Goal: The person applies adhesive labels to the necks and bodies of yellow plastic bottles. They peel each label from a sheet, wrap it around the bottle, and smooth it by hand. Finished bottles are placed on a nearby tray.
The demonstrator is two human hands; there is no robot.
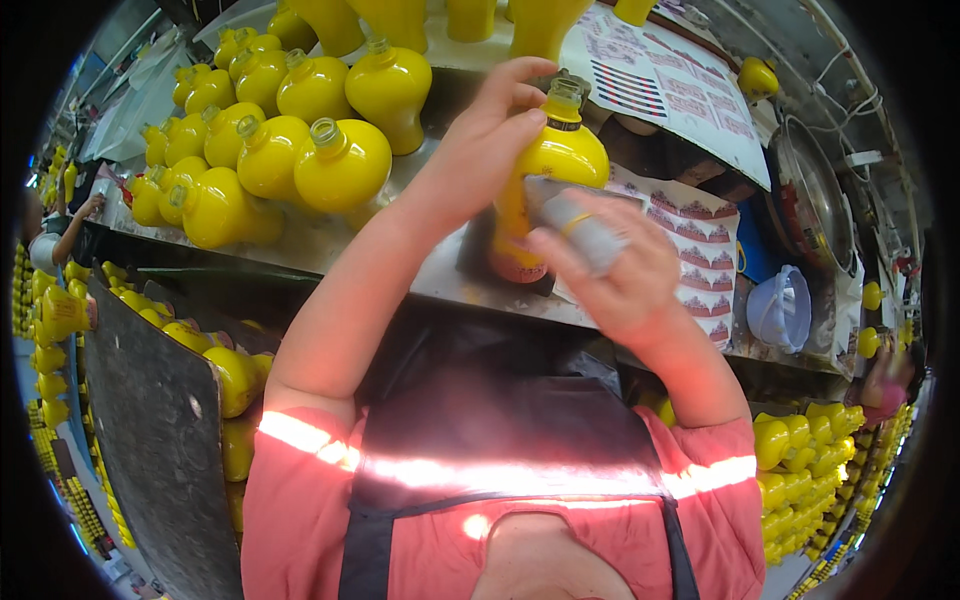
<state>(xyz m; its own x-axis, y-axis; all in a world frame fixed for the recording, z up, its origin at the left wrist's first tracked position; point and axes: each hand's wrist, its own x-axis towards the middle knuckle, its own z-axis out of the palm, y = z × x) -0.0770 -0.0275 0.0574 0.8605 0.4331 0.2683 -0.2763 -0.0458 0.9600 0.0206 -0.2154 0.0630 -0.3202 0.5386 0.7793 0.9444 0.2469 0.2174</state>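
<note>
A glossy yellow bottle (567, 152) with a clear glass neck and a dark band under it stands on the bench in front of me. My left hand (490, 140) grips it near the neck, thumb and fingers at its upper left. Against its front, my right hand (625, 265) presses a grey flat scraper-like piece (550, 197); a light grey wrapping with a yellow band lies at the fingers. Motion blurs this hand, and it hides part of the bottle's body. Reddish print shows near the bottle's base.
Rows of yellow bottles (345, 165) fill the bench to the left. Sheets of printed decals (690, 262) lie at the right, beside a pale blue bucket (780, 310). A dark board (150, 420) stands at lower left, and more yellow bottles (800, 480) are stacked at lower right.
</note>
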